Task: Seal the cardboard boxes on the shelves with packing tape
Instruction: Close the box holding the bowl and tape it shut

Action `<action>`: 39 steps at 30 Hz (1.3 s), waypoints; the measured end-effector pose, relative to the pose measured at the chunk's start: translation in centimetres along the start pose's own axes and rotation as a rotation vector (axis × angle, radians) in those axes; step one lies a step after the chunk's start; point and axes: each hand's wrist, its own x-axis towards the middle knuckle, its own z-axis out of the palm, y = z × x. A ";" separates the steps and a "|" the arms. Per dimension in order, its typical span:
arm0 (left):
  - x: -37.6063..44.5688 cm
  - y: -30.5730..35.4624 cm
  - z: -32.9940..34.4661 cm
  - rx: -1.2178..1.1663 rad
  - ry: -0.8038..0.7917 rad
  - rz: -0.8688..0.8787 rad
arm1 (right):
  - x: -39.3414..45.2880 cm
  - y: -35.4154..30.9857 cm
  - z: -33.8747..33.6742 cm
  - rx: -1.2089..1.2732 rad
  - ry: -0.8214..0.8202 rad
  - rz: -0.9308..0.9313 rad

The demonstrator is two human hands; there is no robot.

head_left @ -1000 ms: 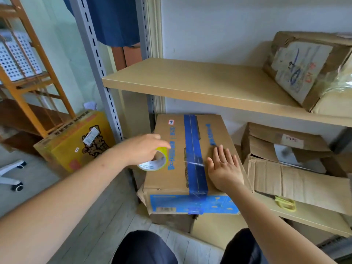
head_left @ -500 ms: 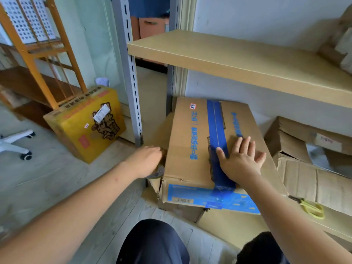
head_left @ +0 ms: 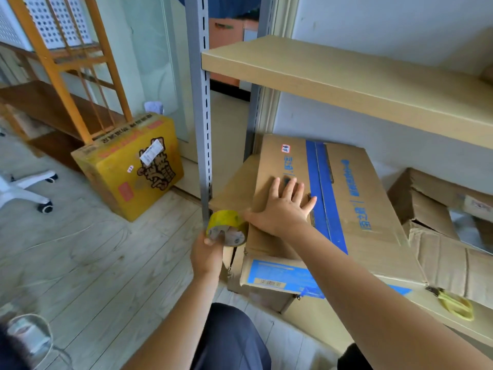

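**Taping the side of the blue-stripe box: how I'd handle this bit**

So the cardboard box (head_left: 346, 198) was sitting on the lower shelf (head_left: 426, 303), its near end sticking out past the front edge, right beside the grey upright (head_left: 198, 116). It already had a blue tape strip (head_left: 324, 193) running down the middle of the top.

The left hand (head_left: 206, 256) had its fingers curled round the yellow tape roll (head_left: 226, 228), holding it just off the box's left top edge, close to the near corner. The right hand (head_left: 282, 206) was spread wide and flat on the box top, fingers straight, thumb out toward the roll, gripping nothing, just pressing down. I couldn't make out any clear tape stretched between roll and box; too hard to tell.

My read: this was the run across the top and down over the left side. Tips for doing that well:

- Keep the flat hand planted so the box doesn't slide or tip off the shelf edge when you pull.
- Pull the roll with steady tension, low and close to the cardboard, so the tape doesn't twist or stick to itself.
- Wrap it well over the edge before cutting, then smooth it from the middle outward.
- Watch the upright, since the roll had very little room there.

The yellow scissors (head_left: 456, 305) lay on the shelf off to the right, well away from both hands, so cutting means a reach.
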 end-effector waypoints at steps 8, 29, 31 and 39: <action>-1.2 -0.8 4.5 -0.509 -0.456 -0.506 | -0.1 -0.1 0.6 0.015 0.042 -0.022; -14.3 23.6 4.4 0.586 -0.211 0.667 | -9.9 14.5 -15.5 1.083 0.140 0.098; -14.4 23.5 5.7 0.616 -0.165 0.690 | -9.2 14.0 -15.9 0.748 0.226 0.140; -13.1 27.8 1.4 0.626 -0.099 0.866 | -8.8 13.7 -15.4 0.395 0.175 0.133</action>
